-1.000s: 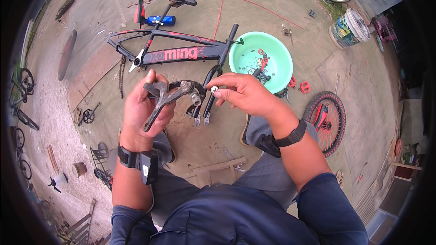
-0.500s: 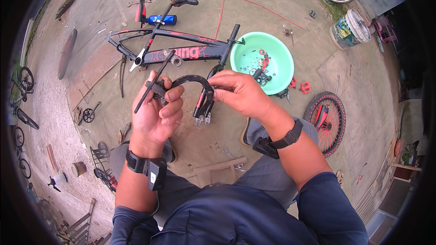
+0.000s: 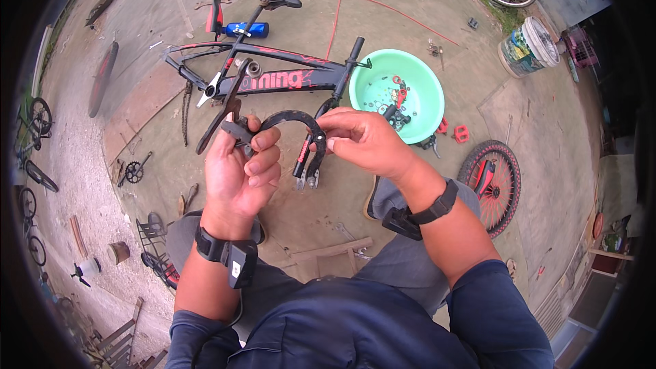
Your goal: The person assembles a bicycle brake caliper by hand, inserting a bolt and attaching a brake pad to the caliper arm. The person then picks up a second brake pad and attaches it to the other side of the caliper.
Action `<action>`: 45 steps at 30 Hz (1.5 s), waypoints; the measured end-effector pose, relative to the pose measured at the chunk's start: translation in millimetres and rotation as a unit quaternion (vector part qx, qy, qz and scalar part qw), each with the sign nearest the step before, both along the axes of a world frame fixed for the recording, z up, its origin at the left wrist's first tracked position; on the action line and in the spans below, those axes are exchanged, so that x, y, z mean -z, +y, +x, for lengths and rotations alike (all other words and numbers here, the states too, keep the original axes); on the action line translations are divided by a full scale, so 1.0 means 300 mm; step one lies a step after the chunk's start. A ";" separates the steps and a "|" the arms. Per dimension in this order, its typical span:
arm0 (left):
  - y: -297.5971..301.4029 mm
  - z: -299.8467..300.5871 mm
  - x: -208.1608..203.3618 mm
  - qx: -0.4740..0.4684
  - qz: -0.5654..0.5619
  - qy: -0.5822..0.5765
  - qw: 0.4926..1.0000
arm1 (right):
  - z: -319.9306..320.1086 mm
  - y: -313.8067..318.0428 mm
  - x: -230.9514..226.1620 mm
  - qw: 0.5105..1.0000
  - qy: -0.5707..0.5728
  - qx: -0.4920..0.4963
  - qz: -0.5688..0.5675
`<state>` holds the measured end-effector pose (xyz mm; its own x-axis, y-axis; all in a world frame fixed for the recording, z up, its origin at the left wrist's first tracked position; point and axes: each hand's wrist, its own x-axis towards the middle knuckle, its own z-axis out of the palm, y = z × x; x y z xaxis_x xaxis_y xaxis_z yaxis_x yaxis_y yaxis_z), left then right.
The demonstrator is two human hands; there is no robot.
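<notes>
My left hand is closed around a dark bicycle part: a long narrow arm with a round metal end, and a curved black strip that arches out to the right. Whether these are one piece or two is hidden by my fingers. At the far side of the curve, my right hand is closed, thumb and forefinger pinching the strip's edge. Beyond my hands a black and red bicycle frame lies on its side, with its fork pointing toward me beneath the strip.
Right of the frame stands a mint-green basin with loose parts in it. Near it are red pedals and a wheel. A crankset and chain lie at left. Wrenches and wooden strips lie between my feet.
The held part has turned, so the long arm shows its broad face and its round metal end sits higher and farther left. Both hands have shifted slightly right.
</notes>
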<state>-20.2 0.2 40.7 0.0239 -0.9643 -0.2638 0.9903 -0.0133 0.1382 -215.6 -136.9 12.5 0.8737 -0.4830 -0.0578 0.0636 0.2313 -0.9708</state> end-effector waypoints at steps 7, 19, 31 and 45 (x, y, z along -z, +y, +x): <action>-0.001 -0.011 -0.006 -0.014 0.023 0.003 1.000 | 0.006 0.008 0.001 0.999 0.020 0.011 -0.038; -0.004 -0.027 -0.003 -0.015 0.022 -0.015 1.000 | 0.006 0.011 0.009 1.000 0.004 0.017 0.007; 0.000 -0.025 -0.004 -0.007 0.016 -0.014 1.000 | -0.004 0.001 -0.017 1.000 0.012 -0.018 -0.001; -0.001 -0.026 -0.015 -0.008 0.069 -0.089 0.994 | -0.006 0.005 -0.018 1.000 -0.016 0.000 -0.009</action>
<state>-28.2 -0.1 45.3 0.0975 -0.9180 -0.3843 0.9506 -0.0285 0.3092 -217.5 -135.3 17.8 0.8750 -0.4837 -0.0209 0.0945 0.2129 -0.9725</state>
